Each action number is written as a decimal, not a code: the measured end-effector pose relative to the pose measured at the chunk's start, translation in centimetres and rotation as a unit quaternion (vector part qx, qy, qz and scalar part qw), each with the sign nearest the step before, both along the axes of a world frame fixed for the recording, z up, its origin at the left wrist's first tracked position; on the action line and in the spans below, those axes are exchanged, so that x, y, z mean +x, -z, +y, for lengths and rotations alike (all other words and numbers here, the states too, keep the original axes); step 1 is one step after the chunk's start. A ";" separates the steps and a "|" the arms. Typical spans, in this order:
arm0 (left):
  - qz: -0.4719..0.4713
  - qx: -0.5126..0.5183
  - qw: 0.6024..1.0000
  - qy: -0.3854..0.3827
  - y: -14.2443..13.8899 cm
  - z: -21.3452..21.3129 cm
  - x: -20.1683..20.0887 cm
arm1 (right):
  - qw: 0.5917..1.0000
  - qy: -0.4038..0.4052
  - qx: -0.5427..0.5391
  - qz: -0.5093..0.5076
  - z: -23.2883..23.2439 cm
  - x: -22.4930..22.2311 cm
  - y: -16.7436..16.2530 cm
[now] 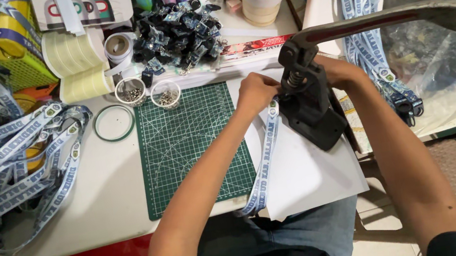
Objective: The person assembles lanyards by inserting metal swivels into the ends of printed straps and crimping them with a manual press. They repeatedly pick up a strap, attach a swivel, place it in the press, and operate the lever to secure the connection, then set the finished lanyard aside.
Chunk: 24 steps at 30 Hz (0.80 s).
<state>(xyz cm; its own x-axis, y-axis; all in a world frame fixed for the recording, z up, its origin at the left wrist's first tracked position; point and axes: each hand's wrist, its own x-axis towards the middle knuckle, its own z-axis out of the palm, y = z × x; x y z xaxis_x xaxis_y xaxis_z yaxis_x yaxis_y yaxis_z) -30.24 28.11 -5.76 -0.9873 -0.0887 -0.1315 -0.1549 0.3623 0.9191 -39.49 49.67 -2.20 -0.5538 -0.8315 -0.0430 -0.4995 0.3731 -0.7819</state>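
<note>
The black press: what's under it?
The press stands on white paper. A printed strap runs under its head between both hands; the strap end there is hidden by fingers.

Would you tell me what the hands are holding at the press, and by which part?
The left hand pinches the lanyard by its top end, at the press. The right hand is behind the press; its hold cannot be told.

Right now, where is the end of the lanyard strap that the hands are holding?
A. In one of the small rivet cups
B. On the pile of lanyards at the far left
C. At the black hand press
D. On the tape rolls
C: both the left hand and the right hand hold the lanyard strap up against the black hand press, with the strap's other end hanging off the table edge.
</note>
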 end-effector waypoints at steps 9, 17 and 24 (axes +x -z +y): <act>0.052 0.004 0.998 0.031 -0.7 -0.5 1.3 | 0.994 0.074 0.039 -0.069 -0.8 0.6 -0.9; 0.003 0.035 0.998 0.051 -0.4 -0.9 1.2 | 0.976 0.116 0.022 -0.184 -1.1 -1.3 0.0; 0.067 0.049 0.997 0.005 -1.1 -0.3 3.5 | 0.949 0.195 0.037 -0.244 -0.9 -3.0 1.1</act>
